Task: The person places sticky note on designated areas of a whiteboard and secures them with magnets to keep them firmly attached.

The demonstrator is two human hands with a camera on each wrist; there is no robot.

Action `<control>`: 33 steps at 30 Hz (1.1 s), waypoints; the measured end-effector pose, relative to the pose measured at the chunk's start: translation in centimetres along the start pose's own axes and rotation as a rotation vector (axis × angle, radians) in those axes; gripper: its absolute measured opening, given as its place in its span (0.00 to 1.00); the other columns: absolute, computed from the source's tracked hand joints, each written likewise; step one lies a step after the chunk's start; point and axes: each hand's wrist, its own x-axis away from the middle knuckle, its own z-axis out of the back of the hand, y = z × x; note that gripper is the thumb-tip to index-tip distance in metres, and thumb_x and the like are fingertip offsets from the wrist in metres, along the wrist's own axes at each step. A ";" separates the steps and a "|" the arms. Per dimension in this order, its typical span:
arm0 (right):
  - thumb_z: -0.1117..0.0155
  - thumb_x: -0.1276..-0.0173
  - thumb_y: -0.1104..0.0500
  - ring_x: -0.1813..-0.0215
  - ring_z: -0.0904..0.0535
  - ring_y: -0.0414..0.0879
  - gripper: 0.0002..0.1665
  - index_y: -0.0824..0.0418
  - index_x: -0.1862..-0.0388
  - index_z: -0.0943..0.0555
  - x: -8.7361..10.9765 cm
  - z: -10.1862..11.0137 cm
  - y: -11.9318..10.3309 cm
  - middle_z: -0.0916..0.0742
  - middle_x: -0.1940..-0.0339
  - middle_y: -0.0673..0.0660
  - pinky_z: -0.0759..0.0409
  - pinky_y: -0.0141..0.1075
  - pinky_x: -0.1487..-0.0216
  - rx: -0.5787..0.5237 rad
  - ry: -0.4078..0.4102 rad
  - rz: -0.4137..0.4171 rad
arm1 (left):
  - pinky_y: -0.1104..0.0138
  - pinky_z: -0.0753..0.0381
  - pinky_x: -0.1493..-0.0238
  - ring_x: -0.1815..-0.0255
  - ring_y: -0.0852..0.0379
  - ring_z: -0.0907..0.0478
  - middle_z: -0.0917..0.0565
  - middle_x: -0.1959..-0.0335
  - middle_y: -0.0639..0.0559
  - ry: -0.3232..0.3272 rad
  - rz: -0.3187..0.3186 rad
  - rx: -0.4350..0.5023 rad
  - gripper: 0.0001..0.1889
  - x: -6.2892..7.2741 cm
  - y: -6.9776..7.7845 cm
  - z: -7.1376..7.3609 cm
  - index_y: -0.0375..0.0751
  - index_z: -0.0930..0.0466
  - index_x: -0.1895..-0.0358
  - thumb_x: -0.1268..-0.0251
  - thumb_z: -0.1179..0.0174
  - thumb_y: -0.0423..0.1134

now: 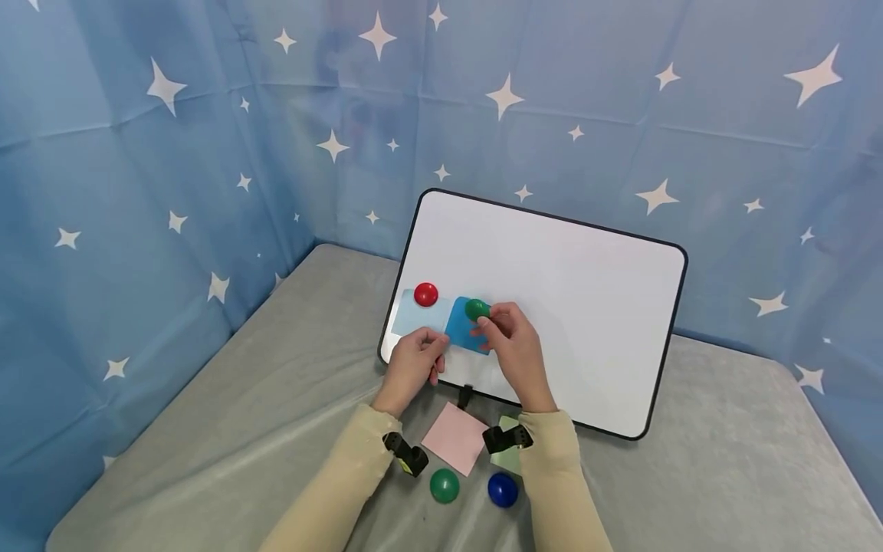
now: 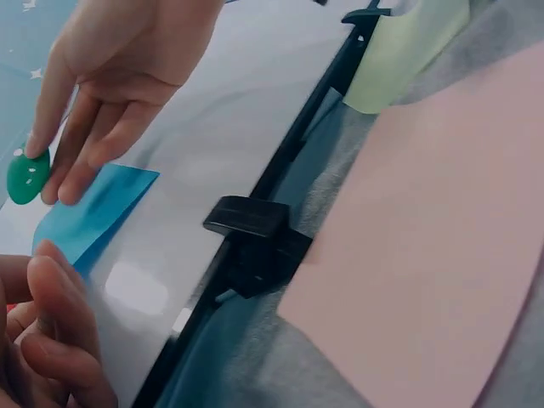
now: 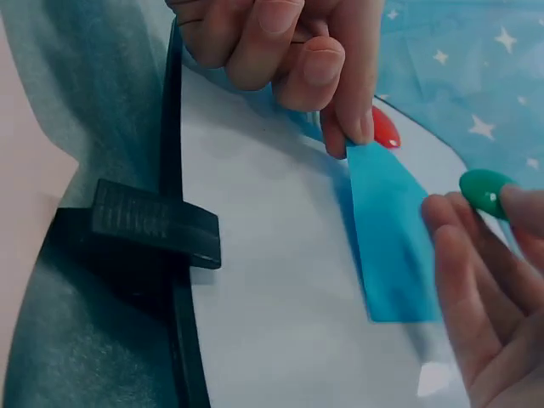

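A blue square of paper (image 1: 458, 333) lies against the left part of a whiteboard (image 1: 572, 307). My left hand (image 1: 414, 360) pinches its lower left corner between thumb and index finger, seen from closer by in the right wrist view. At the paper's top edge, my right hand (image 1: 516, 349) holds a round green magnet (image 1: 476, 310) between thumb and fingers. That hand's other fingers spread over the right side of the paper. Left of it, a pale blue paper (image 1: 414, 316) sits on the board with a red magnet (image 1: 425, 294) at its upper edge.
On the grey cloth (image 1: 276, 429) before the board lie a pink paper (image 1: 455, 438), a pale green paper (image 1: 507, 458) partly under the right wrist, another green magnet (image 1: 444, 486) and a dark blue magnet (image 1: 503, 490). A black clip (image 2: 251, 219) grips the board's lower edge.
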 end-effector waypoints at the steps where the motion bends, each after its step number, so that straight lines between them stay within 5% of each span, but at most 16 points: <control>1: 0.47 0.34 0.49 0.62 0.19 0.46 0.16 0.59 0.57 0.33 0.0 0.1 -0.4 0.16 0.63 0.57 0.22 0.37 0.65 -0.008 -0.017 -0.023 | 0.60 0.28 0.83 0.91 0.52 0.30 0.25 0.86 0.46 0.004 0.006 0.000 0.13 0.0 -0.1 -0.1 0.41 0.25 0.69 0.38 0.46 0.48; 6: 0.52 0.31 0.55 0.61 0.19 0.54 0.14 0.64 0.54 0.36 0.5 0.1 -2.2 0.17 0.61 0.63 0.22 0.43 0.60 -0.065 -0.059 -0.122 | 0.64 0.29 0.84 0.91 0.53 0.30 0.24 0.86 0.47 0.017 0.044 -0.003 0.13 0.1 -0.2 -0.3 0.42 0.24 0.69 0.38 0.46 0.48; 33: 0.49 0.32 0.55 0.70 0.18 0.55 0.18 0.66 0.50 0.32 -0.5 -0.2 -2.9 0.16 0.66 0.63 0.22 0.44 0.71 -0.044 0.023 -0.210 | 0.63 0.25 0.82 0.90 0.51 0.28 0.22 0.84 0.47 -0.024 0.065 -0.063 0.13 -0.1 -0.5 -0.5 0.43 0.26 0.69 0.36 0.50 0.48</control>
